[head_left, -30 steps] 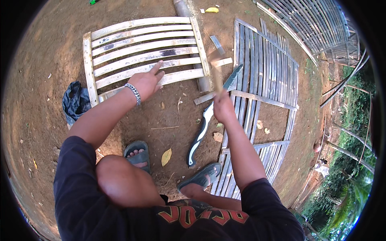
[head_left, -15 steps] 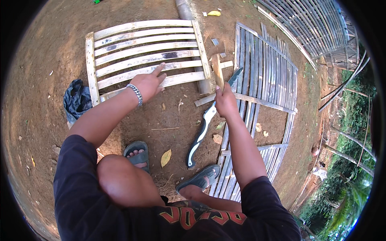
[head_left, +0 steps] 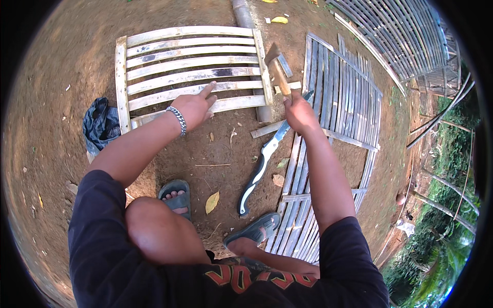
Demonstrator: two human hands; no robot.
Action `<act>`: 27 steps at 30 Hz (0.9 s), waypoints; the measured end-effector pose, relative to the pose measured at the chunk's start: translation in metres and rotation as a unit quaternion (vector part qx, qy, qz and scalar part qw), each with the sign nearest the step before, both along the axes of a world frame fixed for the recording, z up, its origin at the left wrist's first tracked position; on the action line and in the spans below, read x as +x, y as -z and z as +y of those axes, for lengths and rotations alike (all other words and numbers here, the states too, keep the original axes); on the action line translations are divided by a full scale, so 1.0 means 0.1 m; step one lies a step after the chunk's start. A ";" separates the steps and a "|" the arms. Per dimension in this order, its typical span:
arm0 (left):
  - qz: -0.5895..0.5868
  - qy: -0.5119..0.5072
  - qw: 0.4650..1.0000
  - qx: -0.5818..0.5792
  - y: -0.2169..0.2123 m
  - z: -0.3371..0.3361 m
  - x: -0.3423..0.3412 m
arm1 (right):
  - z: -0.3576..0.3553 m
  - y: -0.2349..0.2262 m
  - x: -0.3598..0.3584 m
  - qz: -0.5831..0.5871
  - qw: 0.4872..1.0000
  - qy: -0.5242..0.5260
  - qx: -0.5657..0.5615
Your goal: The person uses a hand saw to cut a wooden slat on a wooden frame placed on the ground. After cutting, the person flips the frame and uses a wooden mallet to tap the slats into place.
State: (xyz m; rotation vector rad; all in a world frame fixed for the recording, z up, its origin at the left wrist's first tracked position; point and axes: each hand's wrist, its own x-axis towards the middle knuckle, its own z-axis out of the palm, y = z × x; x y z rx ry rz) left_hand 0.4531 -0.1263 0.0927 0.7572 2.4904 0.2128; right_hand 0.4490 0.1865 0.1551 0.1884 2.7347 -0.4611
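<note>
My left hand point(head_left: 193, 110) reaches over the near side of a pale slatted bamboo panel point(head_left: 192, 62), fingers stretched out and apart, holding nothing. A chain bracelet circles that wrist. In my right hand point(head_left: 301, 115), closed round its handle, is a wooden-handled tool point(head_left: 280, 77); its dark head points away from me, its exact kind unclear. Under that hand a pruning saw point(head_left: 258, 172) with a black and white handle lies on the ground. Part of its toothed blade is hidden by the hand.
Right of me lies a grey bamboo slat frame point(head_left: 334, 87), with a larger slatted panel point(head_left: 395, 31) beyond it. A thick bamboo pole point(head_left: 243, 14) runs under the pale panel. A black plastic bag point(head_left: 100, 123) sits at the left. My sandalled feet flank the saw handle.
My right hand has shifted slightly right and nearer, and the tool has tilted so its dark head shows. The left hand still points over the panel, almost unmoved.
</note>
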 end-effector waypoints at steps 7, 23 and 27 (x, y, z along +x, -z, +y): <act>-0.001 -0.011 1.000 0.021 0.08 -0.06 0.03 | -0.10 0.21 0.21 0.027 0.994 0.091 -0.049; 0.051 -0.063 0.992 0.093 0.54 -0.20 0.20 | -0.24 0.71 0.68 -0.026 0.989 0.136 -0.061; 0.150 -0.149 0.968 0.135 0.73 -0.39 -0.06 | -0.25 0.75 0.70 -0.021 0.989 0.132 -0.059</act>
